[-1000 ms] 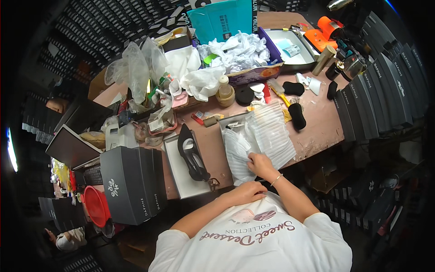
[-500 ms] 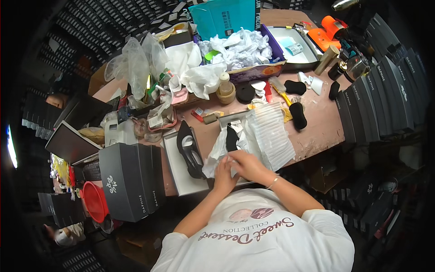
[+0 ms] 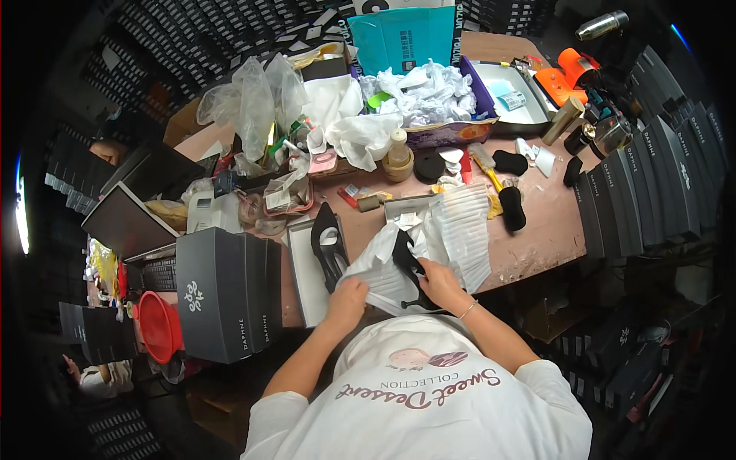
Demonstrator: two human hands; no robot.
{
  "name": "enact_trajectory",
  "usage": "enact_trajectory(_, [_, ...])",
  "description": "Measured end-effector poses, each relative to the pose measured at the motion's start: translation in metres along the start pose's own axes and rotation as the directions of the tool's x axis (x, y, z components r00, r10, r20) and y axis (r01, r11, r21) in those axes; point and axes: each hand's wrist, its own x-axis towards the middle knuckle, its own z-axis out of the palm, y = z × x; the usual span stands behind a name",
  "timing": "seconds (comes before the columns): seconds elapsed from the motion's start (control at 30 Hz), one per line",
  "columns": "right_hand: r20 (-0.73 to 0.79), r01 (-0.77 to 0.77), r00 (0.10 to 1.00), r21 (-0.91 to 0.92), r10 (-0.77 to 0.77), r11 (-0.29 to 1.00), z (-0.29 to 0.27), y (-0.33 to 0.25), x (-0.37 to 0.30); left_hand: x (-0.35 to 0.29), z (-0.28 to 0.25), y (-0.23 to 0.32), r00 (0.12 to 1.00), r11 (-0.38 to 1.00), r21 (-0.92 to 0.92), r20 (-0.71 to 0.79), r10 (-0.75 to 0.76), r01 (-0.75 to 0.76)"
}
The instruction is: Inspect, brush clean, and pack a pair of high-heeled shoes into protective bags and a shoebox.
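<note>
– Where is the black heeled shoe (image 3: 405,254) to be found?
– It is laid on the spread white tissue paper (image 3: 372,262), above the open shoebox (image 3: 410,201) at the near edge of the bench (image 3: 540,249). Its heel is turned toward the person's body.

– And how is it held?
– By the right grip (image 3: 440,284), whose fingers are closed on the side of the shoe, toward its back.

– What is done with the left grip (image 3: 349,300)?
– The near left corner of the tissue paper is pinched in it, and the sheet is drawn out toward the left.

– Is a second shoe seen?
– Yes, a matching black pointed-toe shoe (image 3: 327,247) is placed in a white-lined tray (image 3: 309,290), just left of the tissue; whether the tray is a box or a lid cannot be told.

– What is set to the right of the shoebox?
– A ribbed white wrapping sheet (image 3: 469,241) is draped over its right side. Beyond that, a yellow-handled brush (image 3: 489,170) and a black rounded pad (image 3: 512,209) are laid near each other.

– And at the sides?
– Dark grey shoeboxes (image 3: 211,295) are stood upright at the left, and a longer row of shoeboxes (image 3: 648,184) is ranged at the right.
</note>
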Motion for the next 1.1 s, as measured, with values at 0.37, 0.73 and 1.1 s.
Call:
enact_trajectory(0.37, [0.287, 0.071, 0.958, -0.198, -0.011, 0.978, 0.031, -0.005, -0.008, 0.032, -0.001, 0.086, 0.992, 0.953, -0.3, 0.123, -0.016, 0.053])
enact_trajectory(0.73, [0.226, 0.436, 0.899, -0.376, -0.375, 0.818, 0.077, -0.038, -0.003, 0.04, -0.014, 0.071, 0.954, 0.916, -0.312, 0.237, -0.182, 0.252])
enact_trajectory(1.1, [-0.024, 0.02, 0.999, -0.133, -0.024, 0.991, -0.023, 0.008, -0.019, 0.081, 0.164, -0.052, 0.668, 0.416, -0.741, 0.059, -0.742, 0.527])
